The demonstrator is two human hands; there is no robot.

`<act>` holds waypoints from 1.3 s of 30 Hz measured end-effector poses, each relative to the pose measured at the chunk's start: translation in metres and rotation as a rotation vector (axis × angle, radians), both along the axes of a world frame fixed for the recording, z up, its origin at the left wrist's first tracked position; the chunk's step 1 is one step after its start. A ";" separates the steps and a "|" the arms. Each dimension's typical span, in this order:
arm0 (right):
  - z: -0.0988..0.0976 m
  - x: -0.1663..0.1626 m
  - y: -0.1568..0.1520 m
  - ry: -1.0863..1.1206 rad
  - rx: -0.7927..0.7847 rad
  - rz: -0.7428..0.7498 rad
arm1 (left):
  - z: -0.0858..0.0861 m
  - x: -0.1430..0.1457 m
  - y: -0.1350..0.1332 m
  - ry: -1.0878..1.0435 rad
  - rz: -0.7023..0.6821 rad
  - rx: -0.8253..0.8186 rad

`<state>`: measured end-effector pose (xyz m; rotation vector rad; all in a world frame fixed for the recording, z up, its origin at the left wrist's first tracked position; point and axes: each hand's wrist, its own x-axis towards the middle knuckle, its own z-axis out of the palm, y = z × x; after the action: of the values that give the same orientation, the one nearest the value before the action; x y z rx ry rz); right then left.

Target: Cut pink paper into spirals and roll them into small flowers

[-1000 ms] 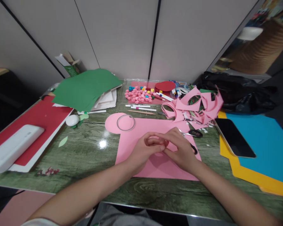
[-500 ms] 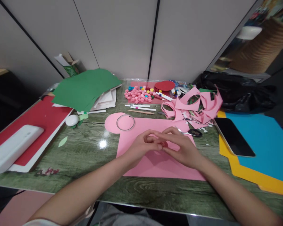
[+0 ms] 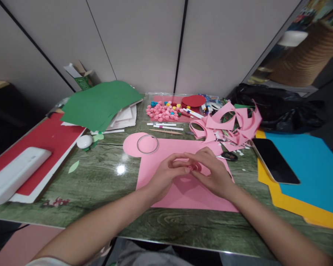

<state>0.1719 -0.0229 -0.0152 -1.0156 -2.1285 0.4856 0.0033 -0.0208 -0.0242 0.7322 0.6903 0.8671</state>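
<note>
My left hand (image 3: pixel 168 173) and my right hand (image 3: pixel 215 173) meet above a pink paper sheet (image 3: pixel 188 199). Pinched between their fingertips is a small curled strip of pink paper (image 3: pixel 194 167), partly hidden by the fingers. To the upper left, a metal ring (image 3: pixel 138 145) lies over a round pink paper piece (image 3: pixel 130 143), overlapping the sheet's corner. Scissors with a black handle (image 3: pixel 229 156) rest just beyond my right hand; their blades are mostly covered.
At the back, a clear tray holds many small pink paper rolls (image 3: pixel 159 110). White pens (image 3: pixel 168 128) and pink paper offcuts (image 3: pixel 240 129) lie nearby. A phone (image 3: pixel 274 160) sits on blue paper (image 3: pixel 316 173) at right. Green paper (image 3: pixel 102 101) and a white device (image 3: pixel 19 173) are at left.
Both hands stay together over the sheet, with small shifts of the fingers. More of the curled pink strip now shows between them. The pink sheet has shifted slightly.
</note>
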 end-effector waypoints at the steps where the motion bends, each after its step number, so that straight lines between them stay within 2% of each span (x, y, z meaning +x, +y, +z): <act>1: 0.000 0.000 0.000 0.009 0.006 -0.002 | 0.000 0.001 -0.001 -0.002 0.004 -0.008; 10: -0.004 -0.006 -0.003 0.017 0.024 -0.023 | -0.002 0.005 -0.004 -0.005 0.045 0.012; 17: 0.000 -0.005 -0.003 0.065 -0.025 -0.012 | 0.002 0.003 -0.002 -0.022 0.030 0.015; 28: 0.003 0.003 -0.001 0.156 -0.134 0.001 | 0.002 -0.004 0.007 0.083 -0.013 0.038; 39: 0.005 0.001 -0.001 0.251 -0.207 -0.010 | 0.001 -0.002 0.006 0.102 0.042 0.026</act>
<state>0.1730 -0.0238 -0.0101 -1.0188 -1.8778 0.7982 0.0017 -0.0145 -0.0229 0.7917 0.7891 0.8829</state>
